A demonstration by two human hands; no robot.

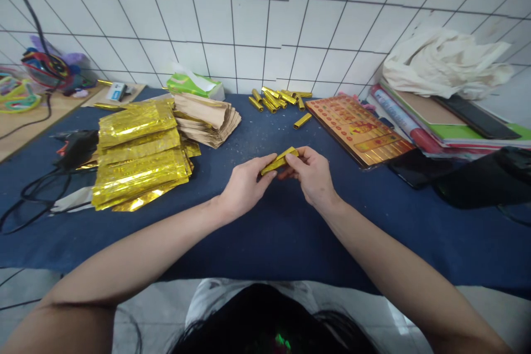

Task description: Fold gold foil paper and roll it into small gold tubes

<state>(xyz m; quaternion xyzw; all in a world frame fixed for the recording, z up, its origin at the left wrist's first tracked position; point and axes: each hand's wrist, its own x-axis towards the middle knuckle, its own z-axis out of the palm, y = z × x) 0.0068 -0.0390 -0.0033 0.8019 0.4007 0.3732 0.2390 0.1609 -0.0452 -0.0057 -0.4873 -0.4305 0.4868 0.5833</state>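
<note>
A folded gold foil paper roll (279,161) lies between my two hands, just above the blue cloth. My left hand (245,183) pinches its left end with thumb and fingers. At the other end, my right hand (312,176) grips it, the thumb resting on top. Beyond my hands, several finished-looking gold paper rolls (274,100) lie in a loose heap near the wall, and a single gold roll (302,120) lies a little closer. To the left sits a stack of gold foil sheets (141,163), with brown paper sheets (207,116) behind it.
A green tissue pack (194,86) stands by the tiled wall. Orange printed sheets (357,127) lie on the right, beside piled books with a white cloth bag (446,63) on top. A black cable (31,199) coils at the left; a dark object (487,180) sits far right.
</note>
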